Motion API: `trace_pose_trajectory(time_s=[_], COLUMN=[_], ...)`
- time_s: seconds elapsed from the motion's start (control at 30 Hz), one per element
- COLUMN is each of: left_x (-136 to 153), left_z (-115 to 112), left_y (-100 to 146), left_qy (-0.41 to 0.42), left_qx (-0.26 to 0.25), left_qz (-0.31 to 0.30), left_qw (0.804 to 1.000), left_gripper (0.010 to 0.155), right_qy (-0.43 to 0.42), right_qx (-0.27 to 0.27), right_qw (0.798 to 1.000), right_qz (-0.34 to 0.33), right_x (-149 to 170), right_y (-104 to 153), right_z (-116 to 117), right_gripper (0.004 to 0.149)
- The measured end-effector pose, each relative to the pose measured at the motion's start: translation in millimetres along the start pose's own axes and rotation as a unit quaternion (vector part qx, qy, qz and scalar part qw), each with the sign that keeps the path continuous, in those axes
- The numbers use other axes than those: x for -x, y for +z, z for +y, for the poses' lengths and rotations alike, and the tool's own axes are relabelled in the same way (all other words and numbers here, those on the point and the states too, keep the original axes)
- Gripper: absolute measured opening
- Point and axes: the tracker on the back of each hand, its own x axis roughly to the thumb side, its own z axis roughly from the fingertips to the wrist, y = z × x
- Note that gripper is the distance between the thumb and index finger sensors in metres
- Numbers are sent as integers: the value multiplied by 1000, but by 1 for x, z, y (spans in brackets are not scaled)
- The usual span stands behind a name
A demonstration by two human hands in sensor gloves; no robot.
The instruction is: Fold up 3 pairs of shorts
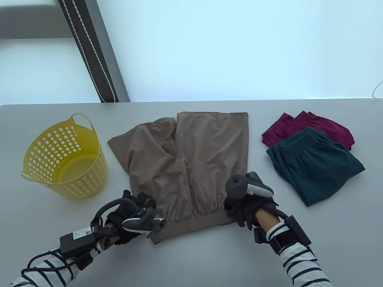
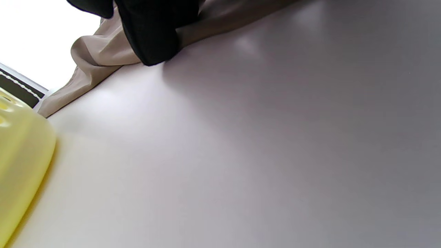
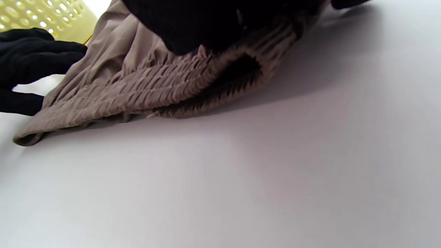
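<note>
Tan shorts [image 1: 194, 155] lie spread flat at the table's middle, with the elastic waistband toward me and the legs pointing away. My left hand [image 1: 139, 206] rests on the fabric at the waistband's left end, its fingers [image 2: 148, 31] lying fairly straight on the cloth. My right hand [image 1: 236, 209] grips the right end of the waistband. In the right wrist view that hand [image 3: 206, 24] holds the gathered band [image 3: 137, 86] slightly raised off the table. Folded maroon shorts [image 1: 314, 127] and folded dark teal shorts [image 1: 314, 167] lie overlapping at the right.
A yellow perforated basket [image 1: 64, 155] stands at the left, close to the tan shorts' left leg. The grey table [image 1: 209, 260] ends at its far edge just behind the shorts. A dark striped post [image 1: 92, 50] rises beyond that edge.
</note>
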Motion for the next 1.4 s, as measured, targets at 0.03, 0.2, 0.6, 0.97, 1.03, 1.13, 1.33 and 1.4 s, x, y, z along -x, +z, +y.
trace_pose_trajectory(time_s=[0.03,0.2,0.6,0.97,1.03,1.13,1.33,1.4], left_x=[-4,-10,51,63,52,27,-28,-38], left_z=[-1,0,39,26,31,44,58,60], left_y=[3,10,0,-61,-53,-34,8,18], left_qy=[1,-12,65,179,151,125,104,112], left_qx=[-3,12,-53,117,95,77,55,53], left_qz=[-6,-32,69,92,86,26,-117,-150], left_qw=[1000,999,994,973,980,989,986,981], left_gripper=[83,85,109,102,101,100,92,91], right_qy=[2,-8,-1,-18,3,-20,-46,-41], right_qx=[3,2,126,53,46,66,57,64], right_qw=[1000,1000,991,955,950,941,957,967], right_qz=[-3,-5,49,293,309,331,281,244], right_x=[-1,-3,-34,-34,-32,-26,-16,-16], right_y=[3,8,-1,-99,-105,-111,-122,-123], right_z=[3,6,-47,-68,-68,-70,-53,-49], right_gripper=[43,39,49,86,85,81,73,69])
